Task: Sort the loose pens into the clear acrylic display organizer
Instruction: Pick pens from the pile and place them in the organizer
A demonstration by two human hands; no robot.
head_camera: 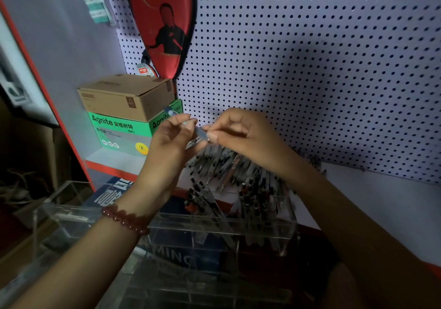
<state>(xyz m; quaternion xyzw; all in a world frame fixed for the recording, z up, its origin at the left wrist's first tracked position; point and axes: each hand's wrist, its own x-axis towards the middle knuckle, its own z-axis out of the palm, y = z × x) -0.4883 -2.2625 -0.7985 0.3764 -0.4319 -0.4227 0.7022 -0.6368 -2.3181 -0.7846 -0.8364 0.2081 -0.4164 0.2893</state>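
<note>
Behind the pen (199,132), green box (119,129) lettered "Agnite", "deli"

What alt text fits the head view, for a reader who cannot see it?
The left hand and the right hand hold one pen between them above a pile of loose pens. Nearer stands a clear acrylic organizer, partly filled with pens; a pegboard is behind.

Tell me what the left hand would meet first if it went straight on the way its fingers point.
Probably the right hand, whose fingertips pinch the same pen just ahead of the left hand; depth is hard to judge.
</note>
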